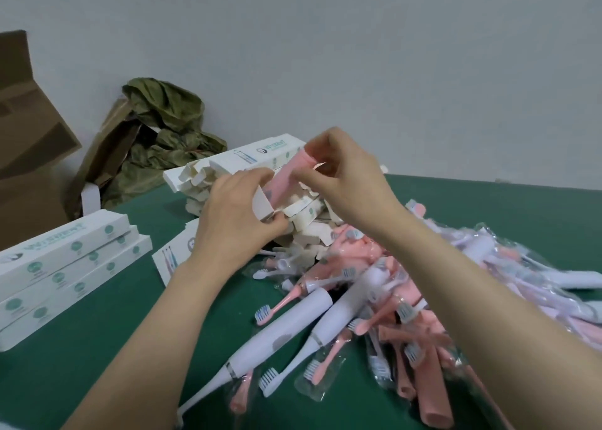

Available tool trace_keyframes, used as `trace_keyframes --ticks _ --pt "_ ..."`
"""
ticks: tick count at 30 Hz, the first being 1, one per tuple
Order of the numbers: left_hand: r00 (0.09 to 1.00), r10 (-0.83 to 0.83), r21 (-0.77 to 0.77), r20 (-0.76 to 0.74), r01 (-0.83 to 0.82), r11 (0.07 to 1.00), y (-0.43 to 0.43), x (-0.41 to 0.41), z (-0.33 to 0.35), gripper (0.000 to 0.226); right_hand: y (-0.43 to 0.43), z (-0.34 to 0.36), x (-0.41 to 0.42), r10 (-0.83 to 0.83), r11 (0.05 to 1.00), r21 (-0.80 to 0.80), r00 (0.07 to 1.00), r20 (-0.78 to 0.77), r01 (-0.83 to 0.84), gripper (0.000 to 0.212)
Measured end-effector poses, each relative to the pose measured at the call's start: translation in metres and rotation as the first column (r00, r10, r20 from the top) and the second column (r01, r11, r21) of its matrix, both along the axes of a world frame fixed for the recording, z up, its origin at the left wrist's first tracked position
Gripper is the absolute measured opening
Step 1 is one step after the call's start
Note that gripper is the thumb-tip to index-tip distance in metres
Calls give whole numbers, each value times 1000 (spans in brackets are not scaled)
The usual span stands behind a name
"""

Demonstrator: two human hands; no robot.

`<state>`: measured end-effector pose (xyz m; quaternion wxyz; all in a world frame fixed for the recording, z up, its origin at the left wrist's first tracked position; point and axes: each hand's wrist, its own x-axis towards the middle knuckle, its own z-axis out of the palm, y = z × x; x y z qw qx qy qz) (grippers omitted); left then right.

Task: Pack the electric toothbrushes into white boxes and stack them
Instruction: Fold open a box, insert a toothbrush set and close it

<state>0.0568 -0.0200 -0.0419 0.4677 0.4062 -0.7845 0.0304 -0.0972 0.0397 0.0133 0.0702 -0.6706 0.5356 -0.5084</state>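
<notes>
Above the green tabletop (pixel 97 380) both hands work close together. The left hand (pixel 234 211) grips the open end of a white box (pixel 262 203), fingers on top and thumb curled under its flap. The right hand (pixel 345 182) pinches the upper end of a pink toothbrush handle (pixel 286 178) between thumb and fingertips. The handle is tilted, its lower end at the mouth of the held box; how far it has gone in cannot be told.

Just behind the hands lies a heap of open white boxes (pixel 208 172) with loose flaps, and one long printed box (pixel 260 152) rests across its top. On the left edge of the tabletop stands a neat stack of closed white boxes (pixel 65 266) with green round marks. A flat printed carton (pixel 174 255) lies near the left wrist.

To the right and in front spreads a pile of toothbrushes (pixel 374 299), pink and white, many in clear wrappers. Two white toothbrushes (pixel 280 335) lie side by side at its near edge.

Beyond the tabletop, against the pale wall, are a brown cardboard box (pixel 26 169) and a crumpled olive-green bag (pixel 163 126)
</notes>
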Motion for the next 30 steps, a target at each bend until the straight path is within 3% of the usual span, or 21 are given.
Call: trace_keyframes --ticks 2,4,7,10,12,14,16,20,22,26,28,30 --pt "999 -11 0 -45 11 1000 3 -1 0 57 -1 -6 6 -20 999 -44 957 -289 8 15" --pt "998 -25 -4 -49 25 1000 5 -1 -1 58 -1 -9 5 27 1000 20 890 -455 -20 20" --pt "999 -18 -11 -44 17 1000 3 2 -5 53 2 -1 -13 -10 999 39 897 -442 30 17" --pt "999 1 -24 -43 -2 1000 2 2 -9 52 2 3 -46 -175 965 96 876 -450 242 16" --pt "1000 -5 -20 -25 5 1000 3 0 -10 53 4 -1 -66 -191 885 256 804 -563 390 15" --pt "1000 -9 -10 -14 9 1000 3 -2 -12 54 6 -11 -74 -96 773 405 721 -686 488 24" --pt "1000 -8 -8 -10 8 1000 3 -2 -13 55 7 -22 -75 -38 711 473 699 -714 521 30" --pt "1000 -13 -6 -8 13 1000 3 -1 -13 56 2 -29 -74 -103 756 441 752 -651 484 17" --pt "1000 -12 -11 1 12 1000 2 -1 -13 55 3 -23 -75 -177 812 393 824 -539 431 4" --pt "1000 -22 -24 2 22 999 1 0 -13 55 9 -8 -70 -158 955 240 983 -92 176 12" --pt "999 -40 -11 8 40 999 1 -1 -13 55 12 -2 -60 -51 981 194 989 135 24 14" --pt "998 -51 4 27 51 999 2 -1 -14 55 17 -1 -48 71 977 177 962 263 -120 16"
